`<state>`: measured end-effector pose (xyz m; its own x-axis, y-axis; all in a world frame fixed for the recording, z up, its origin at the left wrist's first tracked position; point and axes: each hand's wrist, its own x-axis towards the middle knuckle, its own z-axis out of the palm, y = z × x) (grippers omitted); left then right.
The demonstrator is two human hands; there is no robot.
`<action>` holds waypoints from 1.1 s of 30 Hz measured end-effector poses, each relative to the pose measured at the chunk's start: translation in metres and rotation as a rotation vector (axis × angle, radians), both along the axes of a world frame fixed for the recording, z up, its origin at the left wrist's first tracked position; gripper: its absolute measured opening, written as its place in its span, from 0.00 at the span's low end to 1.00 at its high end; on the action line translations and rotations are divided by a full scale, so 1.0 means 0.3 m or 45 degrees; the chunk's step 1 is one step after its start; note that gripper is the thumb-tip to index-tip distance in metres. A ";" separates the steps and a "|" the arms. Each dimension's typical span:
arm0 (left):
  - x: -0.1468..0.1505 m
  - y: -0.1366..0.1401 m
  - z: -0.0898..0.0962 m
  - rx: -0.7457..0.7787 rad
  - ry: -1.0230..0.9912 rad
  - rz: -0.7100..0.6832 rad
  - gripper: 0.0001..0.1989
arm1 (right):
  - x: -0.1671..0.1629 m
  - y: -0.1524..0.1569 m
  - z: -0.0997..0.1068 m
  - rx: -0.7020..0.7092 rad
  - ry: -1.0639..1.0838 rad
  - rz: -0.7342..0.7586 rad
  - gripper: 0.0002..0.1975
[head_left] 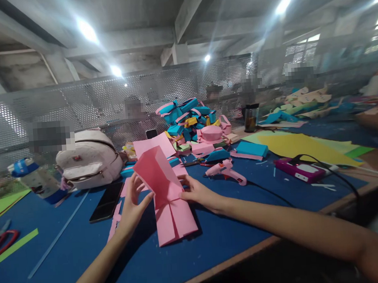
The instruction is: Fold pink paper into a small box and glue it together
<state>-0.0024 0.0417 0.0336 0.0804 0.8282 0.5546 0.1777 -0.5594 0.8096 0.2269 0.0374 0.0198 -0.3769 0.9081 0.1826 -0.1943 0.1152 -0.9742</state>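
Note:
A pink folded sheet of paper (175,220) is between my two hands, its near half lying on the blue table and its far half bent upward. My left hand (135,201) grips the raised left edge, thumb inside the fold. On the other side, my right hand (195,193) pinches the paper's right edge near the crease. Some fingertips are hidden behind the paper. More pink paper (155,144) lies just beyond it. A pink hot glue gun (225,171) rests to the right of my right hand.
A pile of blue, pink and yellow paper pieces (190,120) stands at the back. Leftward are a phone (106,202), a white backpack (88,159), a bottle (39,182) and scissors (3,243). Rightward are a purple device (299,170) with a cable and yellow sheets (306,146).

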 end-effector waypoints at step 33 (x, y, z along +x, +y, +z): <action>0.037 -0.067 -0.026 0.491 1.284 -0.120 0.48 | 0.148 -0.135 0.083 -0.081 -0.213 0.422 0.20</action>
<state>0.0087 0.0215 0.0257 0.6994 0.5787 0.4194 0.6060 -0.7913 0.0812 0.2713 -0.0031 0.0448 -0.6719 0.7395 0.0409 -0.0487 0.0109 -0.9988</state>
